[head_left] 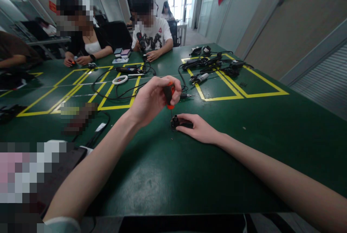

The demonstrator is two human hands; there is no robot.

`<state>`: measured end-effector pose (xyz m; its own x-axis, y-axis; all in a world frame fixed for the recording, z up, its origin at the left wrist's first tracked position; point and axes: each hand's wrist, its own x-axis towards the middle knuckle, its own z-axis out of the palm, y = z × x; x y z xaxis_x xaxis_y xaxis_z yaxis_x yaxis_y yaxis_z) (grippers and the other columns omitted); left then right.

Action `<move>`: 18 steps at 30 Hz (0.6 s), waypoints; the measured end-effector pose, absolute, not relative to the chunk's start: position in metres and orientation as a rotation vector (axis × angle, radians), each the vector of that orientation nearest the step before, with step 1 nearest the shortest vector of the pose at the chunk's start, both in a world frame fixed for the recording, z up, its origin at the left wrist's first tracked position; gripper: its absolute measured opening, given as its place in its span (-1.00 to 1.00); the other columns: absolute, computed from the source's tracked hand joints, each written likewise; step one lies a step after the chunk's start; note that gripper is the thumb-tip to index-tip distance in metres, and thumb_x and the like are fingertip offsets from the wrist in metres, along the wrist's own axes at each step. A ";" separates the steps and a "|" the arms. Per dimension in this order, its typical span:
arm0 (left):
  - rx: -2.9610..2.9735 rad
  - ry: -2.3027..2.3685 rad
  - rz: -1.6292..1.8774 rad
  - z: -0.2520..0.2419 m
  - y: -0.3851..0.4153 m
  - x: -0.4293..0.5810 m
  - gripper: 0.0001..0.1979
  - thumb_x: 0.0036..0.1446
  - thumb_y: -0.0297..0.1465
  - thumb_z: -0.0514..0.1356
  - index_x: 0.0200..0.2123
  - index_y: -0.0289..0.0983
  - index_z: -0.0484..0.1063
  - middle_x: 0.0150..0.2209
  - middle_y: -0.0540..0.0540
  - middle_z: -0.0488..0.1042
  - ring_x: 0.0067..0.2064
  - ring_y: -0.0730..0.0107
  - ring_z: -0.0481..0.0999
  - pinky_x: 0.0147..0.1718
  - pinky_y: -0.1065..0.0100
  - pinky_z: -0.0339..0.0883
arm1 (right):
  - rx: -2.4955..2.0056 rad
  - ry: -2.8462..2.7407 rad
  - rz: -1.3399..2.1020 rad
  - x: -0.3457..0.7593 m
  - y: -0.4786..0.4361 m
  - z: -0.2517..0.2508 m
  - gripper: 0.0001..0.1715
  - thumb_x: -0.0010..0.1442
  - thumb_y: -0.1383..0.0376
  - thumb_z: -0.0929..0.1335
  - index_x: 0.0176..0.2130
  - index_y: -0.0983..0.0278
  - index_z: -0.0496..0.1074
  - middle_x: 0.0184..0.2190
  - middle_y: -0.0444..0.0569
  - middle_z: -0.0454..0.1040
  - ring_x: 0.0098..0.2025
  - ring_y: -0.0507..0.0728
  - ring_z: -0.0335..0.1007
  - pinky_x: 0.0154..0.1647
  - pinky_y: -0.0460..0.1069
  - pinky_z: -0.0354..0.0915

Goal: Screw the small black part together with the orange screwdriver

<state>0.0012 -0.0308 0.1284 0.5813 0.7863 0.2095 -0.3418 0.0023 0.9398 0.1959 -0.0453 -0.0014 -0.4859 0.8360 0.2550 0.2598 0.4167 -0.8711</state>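
Note:
My left hand (155,99) is wrapped round the orange and black handle of a screwdriver (170,95), held upright. Its thin shaft points down, and the tip meets or lies right beside a small black part (175,121) on the green table (151,175). My right hand (197,127) pinches that black part from the right, fingers low on the table top. A small metallic piece stands up from the part. Just in front of it lies a tiny speck, perhaps a screw (171,139), too small to tell.
Black cables and adapters (203,63) lie at the back right among yellow tape lines. A white ring (120,80) and looped cable lie back left. Two people (153,36) sit across the table. A blurred brown object (81,117) is left.

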 end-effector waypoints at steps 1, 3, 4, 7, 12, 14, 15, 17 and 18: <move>1.292 0.429 0.933 0.128 -0.030 0.001 -0.77 0.18 -0.27 0.14 -0.38 -0.31 0.44 -0.50 -0.01 0.31 -0.45 0.47 0.33 -0.42 0.41 0.27 | -0.931 -1.967 1.037 0.196 -0.045 -0.002 -0.60 0.26 0.25 0.45 0.08 0.30 0.54 0.05 0.11 0.65 0.01 0.22 0.63 0.15 0.19 0.54; 1.307 0.431 0.946 0.128 -0.030 0.001 -0.77 0.19 -0.28 0.14 -0.40 -0.31 0.44 -0.48 -0.03 0.33 -0.41 0.46 0.37 -0.38 0.41 0.31 | -0.934 -1.971 1.033 0.196 -0.045 -0.002 -0.59 0.26 0.25 0.45 0.08 0.30 0.54 0.06 0.12 0.64 0.01 0.22 0.63 0.15 0.20 0.54; 1.312 0.438 0.953 0.128 -0.030 0.001 -0.78 0.20 -0.29 0.14 -0.40 -0.31 0.43 -0.46 -0.04 0.35 -0.38 0.45 0.40 -0.35 0.40 0.34 | -0.934 -1.973 1.034 0.196 -0.045 -0.002 -0.60 0.26 0.25 0.45 0.08 0.29 0.55 0.06 0.11 0.64 0.01 0.22 0.63 0.15 0.20 0.54; 1.323 0.451 0.952 0.128 -0.030 0.001 -0.83 0.18 -0.30 0.15 -0.35 -0.29 0.39 -0.39 -0.04 0.43 -0.31 0.42 0.49 -0.27 0.38 0.41 | -0.935 -1.970 1.041 0.197 -0.045 -0.003 -0.59 0.27 0.25 0.45 0.09 0.28 0.55 0.06 0.10 0.65 0.01 0.23 0.63 0.16 0.20 0.53; 1.323 0.463 0.945 0.126 -0.031 0.002 -0.80 0.17 -0.28 0.21 -0.29 -0.24 0.25 -0.41 0.03 0.47 -0.40 0.47 0.49 -0.37 0.42 0.35 | -0.935 -1.963 1.049 0.196 -0.046 -0.002 -0.60 0.26 0.25 0.45 0.08 0.28 0.55 0.04 0.09 0.66 0.00 0.23 0.64 0.16 0.20 0.53; 1.327 0.475 0.957 0.126 -0.031 0.003 -0.80 0.19 -0.27 0.21 -0.25 -0.23 0.26 -0.47 0.07 0.43 -0.50 0.52 0.39 -0.44 0.44 0.28 | -0.935 -1.968 1.046 0.196 -0.046 -0.001 -0.61 0.26 0.25 0.45 0.07 0.27 0.55 0.03 0.08 0.66 0.00 0.23 0.64 0.15 0.20 0.53; 1.332 0.480 0.964 0.126 -0.031 0.003 -0.80 0.21 -0.25 0.20 -0.23 -0.23 0.28 -0.50 0.09 0.40 -0.53 0.54 0.34 -0.46 0.45 0.24 | -0.940 -1.969 1.046 0.196 -0.046 -0.001 -0.62 0.26 0.25 0.45 0.07 0.26 0.55 0.02 0.07 0.66 0.00 0.23 0.64 0.15 0.21 0.54; 1.342 0.491 0.973 0.127 -0.032 0.004 -0.77 0.25 -0.19 0.19 -0.21 -0.24 0.33 -0.54 0.10 0.32 -0.55 0.55 0.28 -0.48 0.45 0.22 | -0.948 -1.971 1.050 0.197 -0.046 -0.001 -0.62 0.26 0.24 0.45 0.06 0.26 0.55 0.01 0.08 0.66 0.00 0.24 0.64 0.15 0.21 0.54; 1.346 0.500 0.974 0.127 -0.032 0.005 -0.74 0.27 -0.15 0.18 -0.22 -0.25 0.36 -0.55 0.09 0.30 -0.55 0.54 0.28 -0.47 0.44 0.23 | -0.951 -1.971 1.050 0.197 -0.046 -0.001 -0.61 0.26 0.24 0.45 0.06 0.27 0.55 0.01 0.09 0.66 0.00 0.24 0.64 0.15 0.22 0.54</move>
